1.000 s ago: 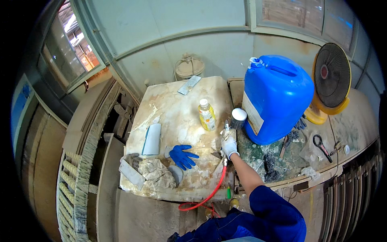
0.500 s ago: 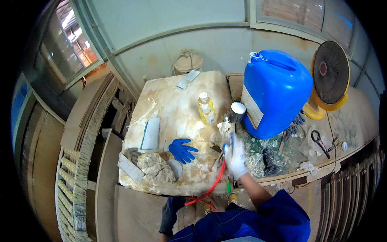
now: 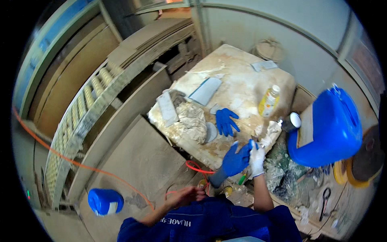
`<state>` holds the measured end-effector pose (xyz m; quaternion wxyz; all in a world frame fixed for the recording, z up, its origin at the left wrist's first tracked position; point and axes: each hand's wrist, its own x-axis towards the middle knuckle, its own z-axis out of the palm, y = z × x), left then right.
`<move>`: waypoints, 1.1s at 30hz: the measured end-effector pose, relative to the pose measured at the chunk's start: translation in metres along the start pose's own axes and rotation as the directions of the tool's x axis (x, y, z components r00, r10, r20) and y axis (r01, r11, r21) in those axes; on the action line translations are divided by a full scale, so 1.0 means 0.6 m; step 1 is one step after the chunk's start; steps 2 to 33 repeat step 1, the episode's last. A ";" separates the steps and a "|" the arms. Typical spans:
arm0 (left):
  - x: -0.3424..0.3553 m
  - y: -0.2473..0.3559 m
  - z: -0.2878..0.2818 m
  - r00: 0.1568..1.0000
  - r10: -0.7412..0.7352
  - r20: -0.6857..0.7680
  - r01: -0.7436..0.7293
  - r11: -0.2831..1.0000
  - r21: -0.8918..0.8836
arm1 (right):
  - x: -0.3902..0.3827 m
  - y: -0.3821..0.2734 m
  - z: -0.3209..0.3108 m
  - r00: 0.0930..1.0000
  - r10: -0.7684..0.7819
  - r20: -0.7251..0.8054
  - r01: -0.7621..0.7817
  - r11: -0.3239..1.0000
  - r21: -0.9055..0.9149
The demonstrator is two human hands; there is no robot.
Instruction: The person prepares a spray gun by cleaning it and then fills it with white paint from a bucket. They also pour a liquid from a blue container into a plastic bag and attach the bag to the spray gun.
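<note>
My right hand point(image 3: 256, 160), in a white glove, is closed on the finger end of a blue work glove point(image 3: 234, 160). This glove has a grey cuff and stretches down and left over the table's front edge. My left hand point(image 3: 193, 194) is bare, near my body below the cuff and apart from it; its fingers are blurred. A second blue glove point(image 3: 227, 121) lies flat on the stained table point(image 3: 242, 86). Part of a red hose point(image 3: 197, 168) loops beside the grey cuff. A crumpled white cloth point(image 3: 271, 133) lies just beyond my right hand.
A yellow-labelled bottle point(image 3: 269, 103), a dark can point(image 3: 291, 122) and a large blue jerrycan point(image 3: 328, 129) stand to the right. Rags point(image 3: 193, 121) lie on the table's left. An orange hose point(image 3: 96, 170) crosses the floor near a small blue container point(image 3: 105, 201).
The view has turned left. My left hand, gloved before, is now bare, and my right hand holds a blue glove. My right hand no longer grips the red hose.
</note>
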<state>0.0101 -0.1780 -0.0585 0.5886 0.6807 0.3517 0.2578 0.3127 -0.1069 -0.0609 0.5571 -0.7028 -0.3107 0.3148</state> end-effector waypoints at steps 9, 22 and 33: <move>-0.111 -0.053 -0.032 0.961 -0.272 -0.048 0.236 0.898 -0.371 | 0.033 0.031 0.008 0.998 -0.061 -0.010 0.062 0.986 0.158; -0.111 -0.053 -0.032 0.961 -0.272 -0.048 0.236 0.898 -0.371 | 0.033 0.031 0.008 0.998 -0.061 -0.010 0.062 0.986 0.158; -0.111 -0.053 -0.032 0.961 -0.272 -0.048 0.236 0.898 -0.371 | 0.033 0.031 0.008 0.998 -0.061 -0.010 0.062 0.986 0.158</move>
